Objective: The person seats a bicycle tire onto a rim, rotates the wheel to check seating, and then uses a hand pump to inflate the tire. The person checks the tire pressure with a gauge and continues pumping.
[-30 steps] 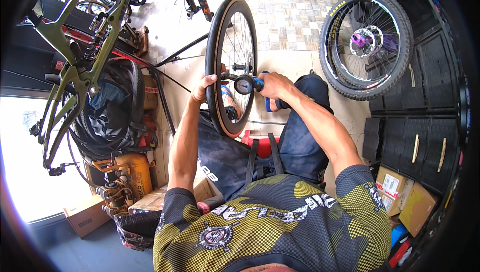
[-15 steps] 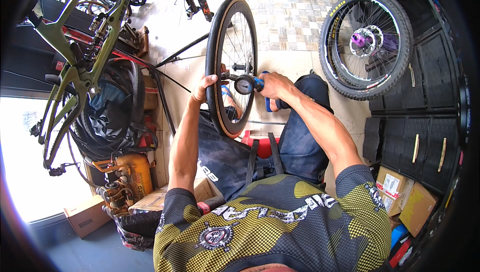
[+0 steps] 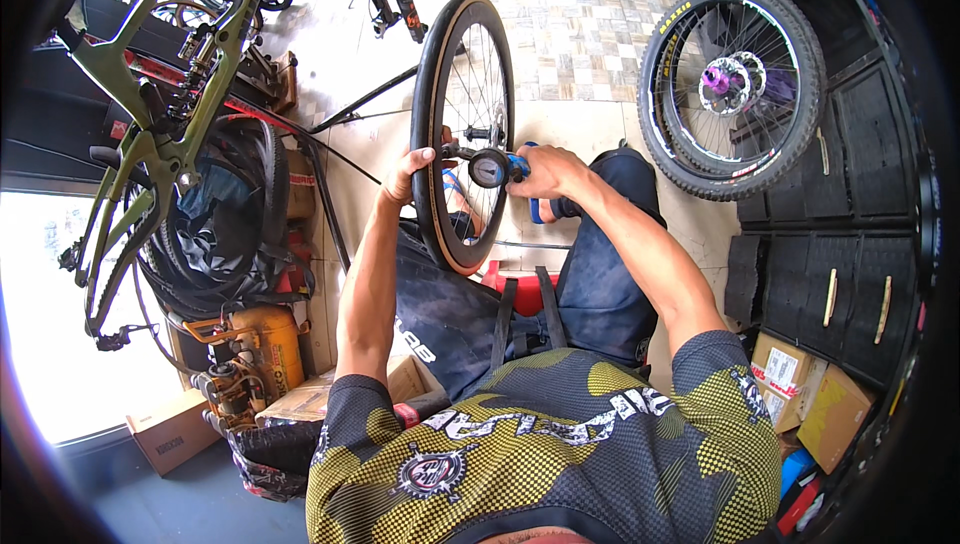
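Note:
A bicycle wheel (image 3: pixel 424 94) with a black tire, tan sidewall and deep dark rim stands upright between my knees. My left hand (image 3: pixel 409 174) is closed round the tire and rim at the wheel's left side, thumb on the tire and the other fingers partly hidden behind the rim. Closed round the blue handle of a tire inflator, my right hand (image 3: pixel 552 172) is at the wheel's right side. The tire inflator (image 3: pixel 489 169) has a round dial gauge facing up, and its front end reaches the inner side of the rim near my left fingers. The valve itself is hidden.
A green bike frame (image 3: pixel 205 119) hangs at the left, above a pile of black tires (image 3: pixel 265 204) and a yellow compressor (image 3: pixel 268 349). Two knobby-tired wheels (image 3: pixel 808 94) lean on black cabinets (image 3: pixel 850 294) at the right. Cardboard boxes (image 3: pixel 785 369) sit below.
My right hand has shifted very slightly on the inflator handle. The wheel and my left hand stay in place.

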`<state>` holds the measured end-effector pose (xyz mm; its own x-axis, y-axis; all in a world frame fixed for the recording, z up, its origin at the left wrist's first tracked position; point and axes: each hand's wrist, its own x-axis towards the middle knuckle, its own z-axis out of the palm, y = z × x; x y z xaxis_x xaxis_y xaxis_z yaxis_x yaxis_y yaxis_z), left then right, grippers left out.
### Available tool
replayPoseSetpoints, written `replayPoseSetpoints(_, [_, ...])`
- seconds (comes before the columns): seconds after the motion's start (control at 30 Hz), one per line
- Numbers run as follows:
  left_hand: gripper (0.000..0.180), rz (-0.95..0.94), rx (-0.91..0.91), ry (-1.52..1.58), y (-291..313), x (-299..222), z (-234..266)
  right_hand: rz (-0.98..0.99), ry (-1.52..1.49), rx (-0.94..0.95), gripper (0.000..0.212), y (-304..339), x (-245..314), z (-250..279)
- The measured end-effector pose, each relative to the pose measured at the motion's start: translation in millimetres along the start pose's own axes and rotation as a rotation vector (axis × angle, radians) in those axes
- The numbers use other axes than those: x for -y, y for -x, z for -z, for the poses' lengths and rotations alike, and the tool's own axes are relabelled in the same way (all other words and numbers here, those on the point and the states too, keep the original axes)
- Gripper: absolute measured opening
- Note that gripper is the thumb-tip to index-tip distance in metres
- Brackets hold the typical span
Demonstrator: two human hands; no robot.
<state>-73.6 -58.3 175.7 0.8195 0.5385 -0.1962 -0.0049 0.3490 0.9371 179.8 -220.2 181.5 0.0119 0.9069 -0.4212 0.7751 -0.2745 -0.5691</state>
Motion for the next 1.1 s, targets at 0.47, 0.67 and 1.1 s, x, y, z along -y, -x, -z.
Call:
replayPoseSetpoints(0.47, [0.09, 0.034, 0.043, -0.013, -1.8, 4.8, 10.0, -0.125, 0.106, -0.101, 0.031, -3.5, 9.3, -11.4])
replayPoseSetpoints(0.67, [0.079, -0.014, 0.009, -0.025, -0.7, -1.0, -1.9, -0.137, 0.091, -0.075, 0.031, -3.0, 8.1, -10.1])
replayPoseSetpoints(1.1, [0.079, -0.016, 0.004, -0.046, -0.4, -4.1, -4.3, -0.144, 0.087, -0.07, 0.032, -1.4, 10.2, -7.9])
